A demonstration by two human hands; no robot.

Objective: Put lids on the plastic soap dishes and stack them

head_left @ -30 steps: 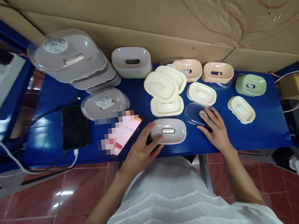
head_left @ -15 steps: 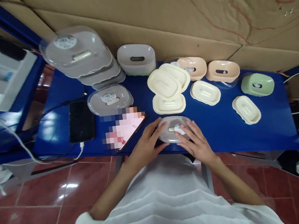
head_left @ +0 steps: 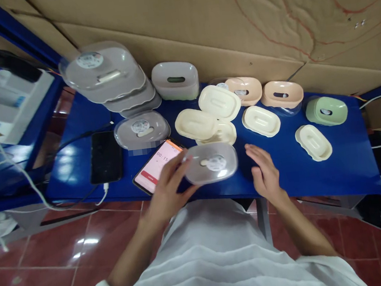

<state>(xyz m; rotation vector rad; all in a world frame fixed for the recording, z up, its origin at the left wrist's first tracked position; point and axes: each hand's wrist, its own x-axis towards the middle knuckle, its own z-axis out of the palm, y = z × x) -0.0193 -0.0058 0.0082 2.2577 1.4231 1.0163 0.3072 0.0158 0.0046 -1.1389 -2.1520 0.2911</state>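
Note:
My left hand (head_left: 171, 184) grips the left end of a grey soap dish (head_left: 197, 172) with a clear lid and a round label, thumb at the near side and fingers at the far side. The dish looks lifted slightly at the table's front edge. To its right, my right hand (head_left: 264, 171) is off the dish, fingers stretched forward and nothing in it. Just behind the dish overlap several cream soap dish trays (head_left: 220, 102). A phone (head_left: 142, 176) with a lit timer screen lies partly under my left hand.
Grey lidded dishes (head_left: 115, 85) are stacked at the back left, with another lidded dish (head_left: 142, 130) before them. Peach dishes (head_left: 283, 94) and green dishes (head_left: 331, 111) stand along the cardboard wall (head_left: 179, 20). A black phone (head_left: 105, 157) is plugged into a white cable.
My right hand has let go of the soap dish and drawn away to the right. My left hand has moved the dish leftward. One cream tray has shifted left on its pile.

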